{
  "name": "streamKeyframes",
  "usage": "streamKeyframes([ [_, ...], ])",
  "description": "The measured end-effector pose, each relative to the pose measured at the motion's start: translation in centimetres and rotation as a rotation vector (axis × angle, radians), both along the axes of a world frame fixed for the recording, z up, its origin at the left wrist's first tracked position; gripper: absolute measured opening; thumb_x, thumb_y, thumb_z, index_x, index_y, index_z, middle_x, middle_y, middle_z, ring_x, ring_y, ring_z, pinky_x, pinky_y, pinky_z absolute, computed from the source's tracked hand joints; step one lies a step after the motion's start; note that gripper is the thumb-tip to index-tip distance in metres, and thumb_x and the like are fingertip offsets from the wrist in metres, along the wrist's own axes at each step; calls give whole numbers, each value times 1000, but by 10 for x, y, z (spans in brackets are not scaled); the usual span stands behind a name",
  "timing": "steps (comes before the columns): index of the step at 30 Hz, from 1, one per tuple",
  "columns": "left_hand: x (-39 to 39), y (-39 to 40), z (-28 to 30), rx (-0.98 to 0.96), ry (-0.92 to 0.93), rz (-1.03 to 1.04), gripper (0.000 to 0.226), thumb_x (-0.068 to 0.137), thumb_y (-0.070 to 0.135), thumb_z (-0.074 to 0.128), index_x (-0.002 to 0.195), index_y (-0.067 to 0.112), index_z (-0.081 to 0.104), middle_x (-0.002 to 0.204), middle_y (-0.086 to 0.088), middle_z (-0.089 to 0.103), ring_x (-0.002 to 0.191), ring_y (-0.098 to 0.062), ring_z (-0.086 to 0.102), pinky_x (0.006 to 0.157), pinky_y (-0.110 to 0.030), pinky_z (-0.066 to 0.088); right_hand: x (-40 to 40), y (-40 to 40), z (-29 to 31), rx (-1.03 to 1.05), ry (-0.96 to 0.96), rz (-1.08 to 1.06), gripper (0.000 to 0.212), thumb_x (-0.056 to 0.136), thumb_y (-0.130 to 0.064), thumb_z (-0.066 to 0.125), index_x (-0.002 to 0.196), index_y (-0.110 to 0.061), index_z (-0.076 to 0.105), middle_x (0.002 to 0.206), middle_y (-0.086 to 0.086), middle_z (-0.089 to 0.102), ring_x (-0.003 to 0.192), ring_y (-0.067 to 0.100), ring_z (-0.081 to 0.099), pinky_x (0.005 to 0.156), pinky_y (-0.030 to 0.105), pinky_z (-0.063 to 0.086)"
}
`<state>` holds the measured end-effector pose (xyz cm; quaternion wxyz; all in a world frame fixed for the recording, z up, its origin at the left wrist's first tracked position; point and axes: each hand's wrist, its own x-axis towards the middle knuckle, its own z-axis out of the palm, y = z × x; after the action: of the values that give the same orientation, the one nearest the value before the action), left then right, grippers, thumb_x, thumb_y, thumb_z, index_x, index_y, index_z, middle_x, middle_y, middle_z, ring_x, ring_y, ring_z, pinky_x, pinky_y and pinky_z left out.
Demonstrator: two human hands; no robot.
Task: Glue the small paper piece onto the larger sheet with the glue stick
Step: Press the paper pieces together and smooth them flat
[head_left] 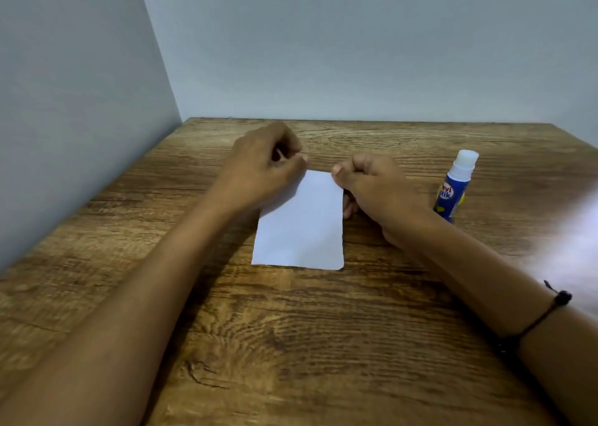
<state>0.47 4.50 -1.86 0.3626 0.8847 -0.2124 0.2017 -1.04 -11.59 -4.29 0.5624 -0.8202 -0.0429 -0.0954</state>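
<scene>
While flat mid-table, white paper sheet [302, 225] pinned at far corners: left hand [262, 166] and right hand [375, 189], fingers curled, thumbs on far edge, likely pressing it down. Small piece not discernible. Glue stick [454, 186] upright, uncapped, just right. Wooden table [291, 344].

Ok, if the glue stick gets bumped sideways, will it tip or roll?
Probably tips: the glue stick stands upright, tall on a narrow base. Once down, its round body would likely roll on the smooth table. It looks light, so a nudge could suffice.
</scene>
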Motion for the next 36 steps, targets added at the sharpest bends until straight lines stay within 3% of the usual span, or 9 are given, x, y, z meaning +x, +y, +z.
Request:
streamKeyframes([
  [2, -1, -5, 3, 131, -55, -77, 21, 85, 28, 54, 89, 11, 65, 87, -2, 64, 81, -14, 55, 62, -13, 36, -2, 2, 2, -49, -16, 52, 24, 90, -26, 52, 71, -12, 56, 58, 8, 62, 48, 18, 58, 61, 39, 51],
  [6, -3, -12, 3, 210, -42, -154, 28, 89, 24, 51, 76, 2, 63, 76, -18, 65, 74, -29, 56, 59, -29, 33, -5, 5, 3, -32, -58, 78, 24, 89, -28, 55, 71, -12, 55, 56, 9, 60, 47, 18, 56, 57, 33, 48],
  [12, -4, -13, 1, 189, -16, -150, 24, 88, 27, 53, 78, 6, 61, 71, -8, 62, 67, -19, 52, 58, -26, 34, -4, 6, 0, 65, -66, 54, 27, 90, -24, 55, 75, -2, 58, 59, 5, 58, 48, 17, 52, 50, 29, 44],
  [15, -4, -15, 0, 61, -13, -47, 19, 87, 23, 53, 75, 10, 59, 63, 7, 53, 60, -6, 45, 54, -20, 32, -4, 5, 2, 117, 6, 43, 25, 89, -22, 56, 67, -10, 55, 57, 0, 54, 42, 8, 47, 43, 20, 36],
  [19, 4, -7, -2, -239, 36, 86, 22, 86, 22, 52, 75, 4, 58, 67, 0, 56, 64, -16, 50, 58, -29, 36, -3, 5, 0, 142, 23, 65, 24, 86, -18, 60, 63, -13, 55, 68, 10, 59, 59, 20, 54, 57, 29, 41],
  [28, 23, 13, -8, -534, 129, 234, 27, 85, 24, 52, 58, 17, 56, 68, -3, 58, 68, -22, 55, 63, -33, 42, 2, 6, -2, 263, 66, 82, 26, 87, -8, 55, 62, -9, 48, 53, 11, 56, 38, 18, 51, 36, 23, 44],
  [31, 25, 14, -11, -319, 113, 273, 24, 86, 22, 50, 69, 6, 58, 71, -5, 56, 72, -23, 52, 62, -30, 38, 4, 5, -3, 266, 56, 48, 26, 89, -11, 54, 64, -9, 49, 55, 13, 56, 41, 21, 49, 37, 24, 43],
  [34, 22, 14, -16, 118, -124, 361, 18, 88, 21, 48, 97, 10, 59, 90, -3, 59, 88, -22, 50, 71, -30, 34, 4, 4, -6, 177, 4, 37, 25, 90, -12, 53, 65, -10, 52, 49, 8, 55, 40, 20, 47, 39, 26, 40],
  [36, 17, 11, -17, 189, -285, 252, 23, 87, 22, 47, 106, 13, 58, 99, -5, 62, 97, -21, 49, 76, -25, 29, 3, 6, -9, 86, -55, 40, 23, 89, -14, 54, 66, -13, 54, 43, 3, 53, 35, 15, 45, 38, 24, 36],
])
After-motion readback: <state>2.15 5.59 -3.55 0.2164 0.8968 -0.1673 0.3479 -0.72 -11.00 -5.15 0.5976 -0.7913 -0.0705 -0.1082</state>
